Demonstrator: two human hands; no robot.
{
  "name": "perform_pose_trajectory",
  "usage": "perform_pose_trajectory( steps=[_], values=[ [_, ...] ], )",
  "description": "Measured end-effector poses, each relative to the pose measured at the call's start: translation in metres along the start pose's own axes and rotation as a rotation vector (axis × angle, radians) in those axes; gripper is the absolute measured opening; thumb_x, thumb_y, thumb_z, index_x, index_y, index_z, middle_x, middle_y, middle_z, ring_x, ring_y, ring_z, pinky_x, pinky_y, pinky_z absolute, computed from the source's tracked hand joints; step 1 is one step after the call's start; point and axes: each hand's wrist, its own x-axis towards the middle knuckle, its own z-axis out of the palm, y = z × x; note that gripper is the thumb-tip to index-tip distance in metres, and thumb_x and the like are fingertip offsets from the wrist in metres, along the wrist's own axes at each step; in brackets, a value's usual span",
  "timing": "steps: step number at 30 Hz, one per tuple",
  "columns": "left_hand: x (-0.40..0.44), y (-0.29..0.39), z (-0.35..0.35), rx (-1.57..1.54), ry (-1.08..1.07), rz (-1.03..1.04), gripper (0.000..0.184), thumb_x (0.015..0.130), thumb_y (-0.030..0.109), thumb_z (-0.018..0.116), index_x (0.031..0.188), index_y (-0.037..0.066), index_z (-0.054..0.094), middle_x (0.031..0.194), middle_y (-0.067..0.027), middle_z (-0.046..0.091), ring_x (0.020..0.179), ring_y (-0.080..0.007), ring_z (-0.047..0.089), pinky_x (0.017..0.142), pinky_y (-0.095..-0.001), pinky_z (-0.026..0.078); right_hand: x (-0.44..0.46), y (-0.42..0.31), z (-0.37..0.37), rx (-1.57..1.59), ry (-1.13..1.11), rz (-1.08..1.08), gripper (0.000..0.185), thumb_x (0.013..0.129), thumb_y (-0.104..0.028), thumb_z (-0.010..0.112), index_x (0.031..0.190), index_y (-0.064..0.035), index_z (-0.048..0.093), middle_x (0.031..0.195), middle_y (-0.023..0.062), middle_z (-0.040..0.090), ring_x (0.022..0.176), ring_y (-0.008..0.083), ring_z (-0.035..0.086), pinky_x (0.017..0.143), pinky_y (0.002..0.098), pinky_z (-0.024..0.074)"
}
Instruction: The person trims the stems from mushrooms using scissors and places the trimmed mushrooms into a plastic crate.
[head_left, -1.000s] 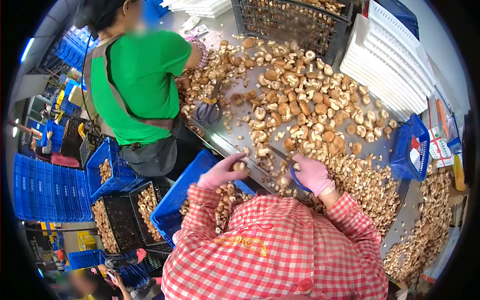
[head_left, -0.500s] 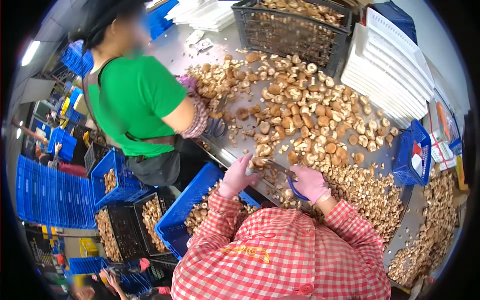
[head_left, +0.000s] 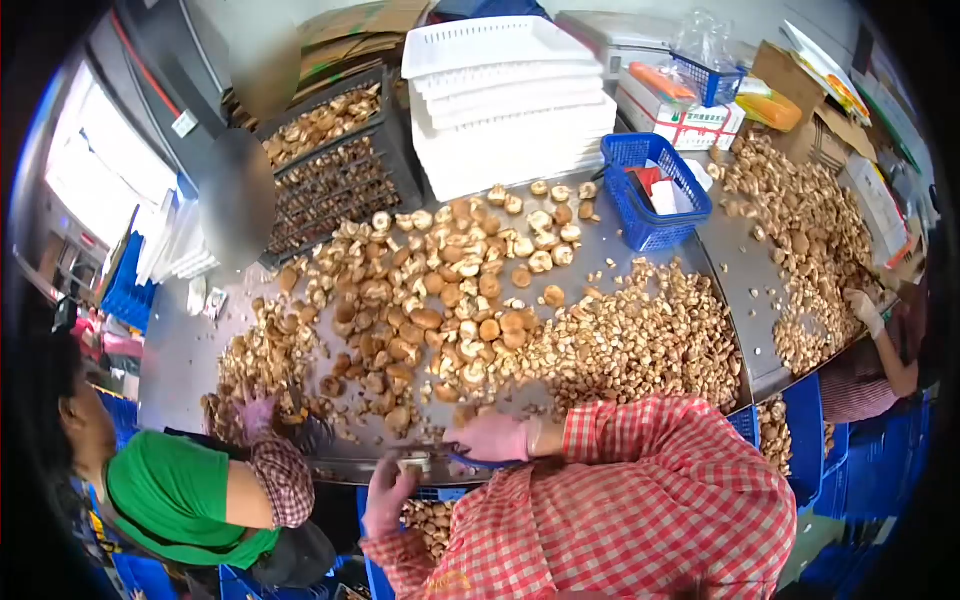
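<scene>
My right hand (head_left: 495, 438), in a pink glove, is closed round blue-handled scissors (head_left: 470, 460) whose dark blades point left over the table's front edge. Just left of the blades, my left hand (head_left: 388, 492), also gloved in pink, is raised with its fingers apart and shows no mushroom in it. Below and beside it, cut mushrooms (head_left: 428, 522) lie in a blue crate (head_left: 375, 560). Beyond my hands, large brown mushrooms (head_left: 430, 320) cover the metal table (head_left: 465, 470). A heap of small mushroom stems (head_left: 650, 340) spreads to the right.
A co-worker in green (head_left: 180, 490) reaches into mushrooms at the left. Another person's gloved hand (head_left: 865, 312) is by the right heap (head_left: 800, 220). Behind stand a dark crate (head_left: 335, 180), white trays (head_left: 510, 110) and a blue basket (head_left: 655, 235).
The camera view has swung to the right. The mushroom held by my left hand one second ago is gone from it, and those fingers have opened. My right hand still holds the scissors.
</scene>
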Motion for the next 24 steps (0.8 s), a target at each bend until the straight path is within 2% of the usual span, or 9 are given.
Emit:
perform_pose_trajectory(
  steps=[3, 5, 7, 9, 11, 14, 17, 20, 24],
  values=[
    [-0.033, -0.004, -0.053, -0.077, -0.318, -0.177, 0.049, 0.088, 0.019, 0.071, 0.126, -0.007, 0.052, 0.115, -0.0116, 0.064, 0.105, -0.0179, 0.06, 0.094, -0.0333, 0.046, -0.011, 0.001, -0.001, 0.052, 0.048, -0.096, 0.047, 0.085, -0.055, 0.06, 0.11, -0.0156, 0.057, 0.084, 0.0182, 0.066, 0.078, 0.0384, 0.066, 0.068, 0.0476, 0.05],
    [-0.033, 0.002, -0.058, 0.227, -0.173, 0.047, 0.048, 0.088, 0.021, 0.07, 0.125, -0.006, 0.054, 0.11, -0.0128, 0.066, 0.102, -0.0187, 0.062, 0.09, -0.033, 0.047, -0.011, 0.006, 0.003, -0.02, 0.084, -0.116, 0.048, 0.085, -0.056, 0.059, 0.111, -0.0157, 0.057, 0.085, 0.0185, 0.066, 0.078, 0.0392, 0.065, 0.068, 0.0478, 0.05],
    [-0.017, 0.042, -0.04, 0.702, 0.024, 0.07, 0.041, 0.089, 0.023, 0.066, 0.121, -0.001, 0.058, 0.105, -0.0172, 0.067, 0.097, -0.0255, 0.065, 0.085, -0.0351, 0.049, -0.017, 0.003, -0.002, 0.031, 0.024, -0.022, 0.05, 0.085, -0.057, 0.058, 0.114, -0.0157, 0.056, 0.089, 0.0188, 0.067, 0.081, 0.0392, 0.065, 0.07, 0.0468, 0.0495],
    [0.027, 0.004, -0.041, 0.766, 0.292, 0.303, 0.033, 0.088, 0.024, 0.062, 0.114, 0.004, 0.063, 0.099, -0.0205, 0.065, 0.092, -0.0344, 0.063, 0.08, -0.039, 0.05, -0.024, 0.002, -0.003, 0.05, 0.067, -0.048, 0.041, 0.086, -0.047, 0.058, 0.118, -0.0202, 0.057, 0.094, 0.0165, 0.068, 0.084, 0.0367, 0.066, 0.072, 0.0436, 0.0506],
    [0.068, 0.002, -0.029, 0.825, 0.346, 0.456, 0.026, 0.087, 0.022, 0.06, 0.104, 0.003, 0.065, 0.094, -0.02, 0.065, 0.091, -0.039, 0.062, 0.078, -0.0444, 0.049, -0.027, 0.01, -0.001, 0.024, 0.035, -0.065, 0.044, 0.085, -0.049, 0.06, 0.116, -0.0197, 0.058, 0.093, 0.0154, 0.068, 0.086, 0.0363, 0.066, 0.072, 0.0433, 0.0501],
    [0.12, -0.011, -0.019, 0.876, 0.299, 0.449, 0.025, 0.085, 0.021, 0.059, 0.103, 0.005, 0.065, 0.097, -0.02, 0.065, 0.09, -0.0387, 0.062, 0.078, -0.0458, 0.05, -0.036, 0.041, 0.004, -0.014, 0.056, -0.012, 0.049, 0.082, -0.054, 0.063, 0.115, -0.0183, 0.058, 0.091, 0.0139, 0.068, 0.087, 0.0355, 0.065, 0.073, 0.042, 0.0494],
    [0.137, -0.009, -0.008, 1.094, 0.218, 0.243, 0.028, 0.082, 0.02, 0.059, 0.105, 0.006, 0.065, 0.094, -0.0203, 0.065, 0.089, -0.038, 0.063, 0.077, -0.0464, 0.051, -0.046, 0.051, -0.003, -0.019, 0.096, -0.023, 0.057, 0.078, -0.058, 0.066, 0.112, -0.0135, 0.058, 0.085, 0.0135, 0.066, 0.082, 0.0355, 0.064, 0.072, 0.0401, 0.0487],
    [0.131, -0.021, -0.005, 1.071, 0.232, 0.229, 0.029, 0.077, 0.022, 0.06, 0.1, 0.006, 0.067, 0.09, -0.0204, 0.066, 0.087, -0.0375, 0.064, 0.076, -0.0465, 0.052, -0.062, 0.041, -0.005, 0.102, 0.2, 0.008, 0.057, 0.078, -0.057, 0.069, 0.103, -0.0069, 0.059, 0.079, 0.0132, 0.063, 0.075, 0.0324, 0.063, 0.067, 0.0405, 0.0467],
    [0.091, -0.008, 0.008, 1.081, 0.22, 0.037, 0.032, 0.074, 0.026, 0.063, 0.097, 0.006, 0.068, 0.087, -0.0198, 0.067, 0.086, -0.0374, 0.065, 0.077, -0.0462, 0.052, -0.064, 0.05, -0.001, 0.108, 0.114, 0.073, 0.055, 0.077, -0.054, 0.072, 0.1, -0.0055, 0.058, 0.077, 0.0124, 0.062, 0.071, 0.03, 0.062, 0.064, 0.0388, 0.0462]
  ],
)
